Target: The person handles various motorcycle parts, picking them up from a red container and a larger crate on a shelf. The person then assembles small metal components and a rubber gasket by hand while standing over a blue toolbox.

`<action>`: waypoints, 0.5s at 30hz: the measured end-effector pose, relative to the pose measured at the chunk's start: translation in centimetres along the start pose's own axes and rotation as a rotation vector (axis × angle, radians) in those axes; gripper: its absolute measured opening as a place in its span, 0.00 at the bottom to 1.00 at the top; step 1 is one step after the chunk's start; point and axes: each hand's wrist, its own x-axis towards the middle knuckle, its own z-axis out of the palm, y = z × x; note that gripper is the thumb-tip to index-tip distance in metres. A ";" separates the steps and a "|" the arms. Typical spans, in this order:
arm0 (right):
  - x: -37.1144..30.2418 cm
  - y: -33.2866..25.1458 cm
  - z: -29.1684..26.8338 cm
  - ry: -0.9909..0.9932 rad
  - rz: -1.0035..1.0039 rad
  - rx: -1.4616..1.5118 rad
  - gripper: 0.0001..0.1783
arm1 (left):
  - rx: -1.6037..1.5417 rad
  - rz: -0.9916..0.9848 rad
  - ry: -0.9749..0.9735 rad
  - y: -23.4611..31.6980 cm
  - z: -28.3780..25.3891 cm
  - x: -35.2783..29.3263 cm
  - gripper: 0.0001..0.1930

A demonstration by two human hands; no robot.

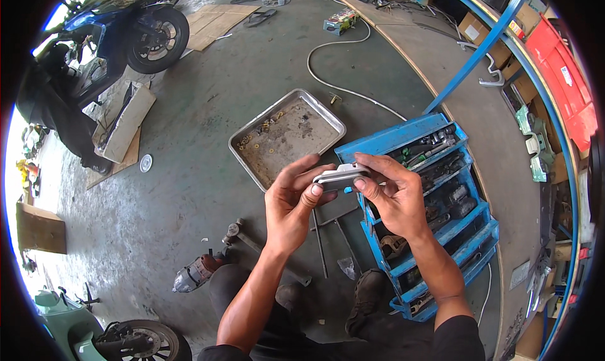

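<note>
Between my two hands is a small grey metal part [342,177], flat and elongated with rounded ends and a dark edge; its exact kind I cannot make out. The fingers and thumb of my left hand [288,200] close on its left end. My right hand [398,200] pinches the right end, thumb below and fingertips on top. Beyond the hands lies a metal tray [301,148], with several small brass-coloured rings [257,134] along its left side. An unfolded blue toolbox [370,138] full of tools stands close to my right hand.
On the floor near my knees lie a hammer [252,241], a grey-and-red power tool [196,271] and a T-handled wrench [343,238]. A blue motorcycle [120,36] stands far left, a pale green scooter [66,326] near left. A hose [324,77] curves behind the tray. Shelving [485,46] lines the right.
</note>
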 end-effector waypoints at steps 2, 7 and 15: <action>0.0 -0.2 -0.1 0.001 -0.035 -0.032 0.20 | 0.022 -0.030 -0.041 -0.4 -0.5 0.0 0.20; -0.1 -0.5 -0.3 -0.076 -0.138 -0.172 0.22 | 0.056 0.035 -0.102 -0.5 -1.5 -0.1 0.15; -0.3 -0.2 -0.6 -0.102 -0.251 -0.302 0.26 | 0.086 0.108 -0.091 -0.4 -0.8 -0.5 0.11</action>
